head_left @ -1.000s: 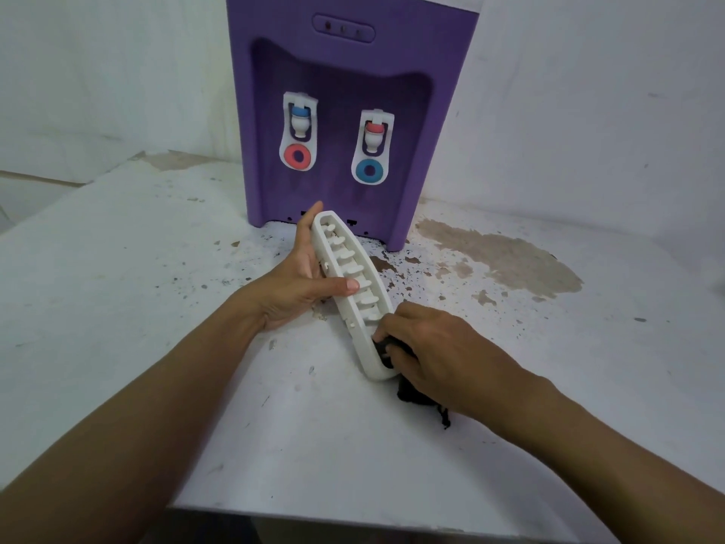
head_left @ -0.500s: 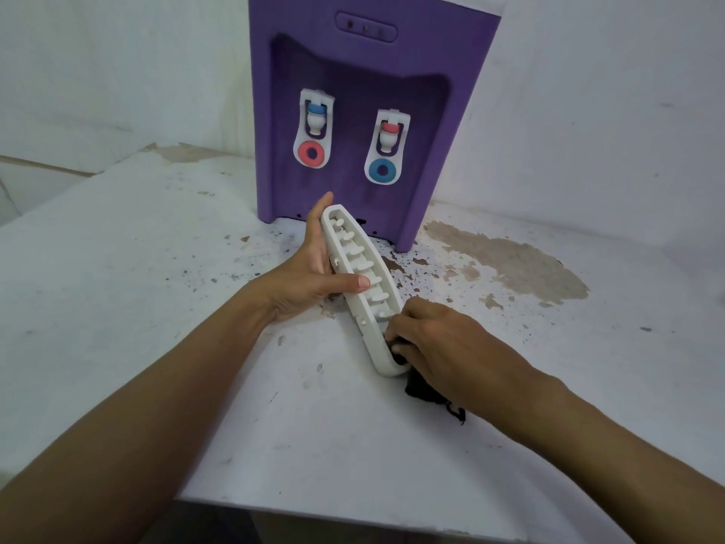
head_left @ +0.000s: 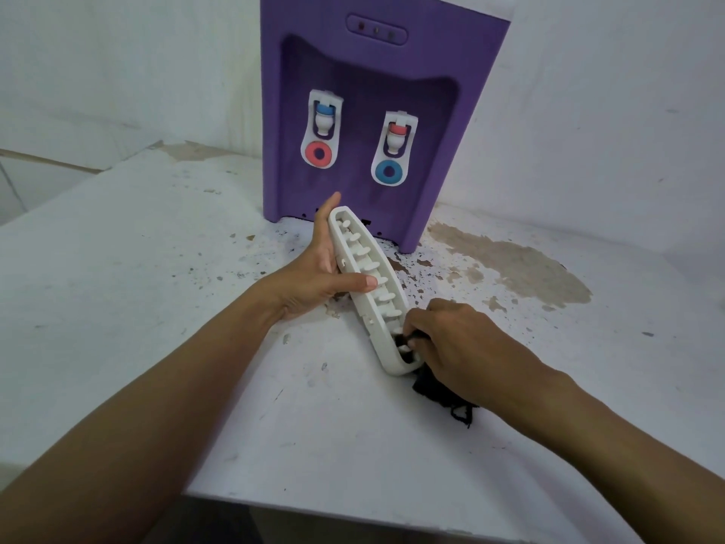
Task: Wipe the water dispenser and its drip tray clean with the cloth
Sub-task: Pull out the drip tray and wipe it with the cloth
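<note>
Gripping the white drip tray (head_left: 368, 292) with your left hand (head_left: 317, 276), you have the thumb laid across its slotted face and the fingers wrapped behind its back. The tray is off the dispenser, tipped up on its long edge, just in front of the machine's base with its near end low at the tabletop. Your right hand (head_left: 459, 347) is clenched round the black cloth (head_left: 439, 390), fingertips pushing it into the near end of the tray. The rest of the cloth trails from under the hand onto the table, frayed threads showing. The purple water dispenser (head_left: 392, 92) stands upright at the back of the table (head_left: 157, 308), close to the white wall (head_left: 608, 111). It has two white taps, the left tap (head_left: 321, 131) with a blue cap and red ring, the right tap (head_left: 394, 149) with a red cap and blue ring. The tabletop is white-painted, scuffed and chipped, with dark specks thick around the dispenser's foot. A big brown bare patch (head_left: 521, 265) lies right of the dispenser. A second worn spot (head_left: 188, 149) shows at the far left edge.
</note>
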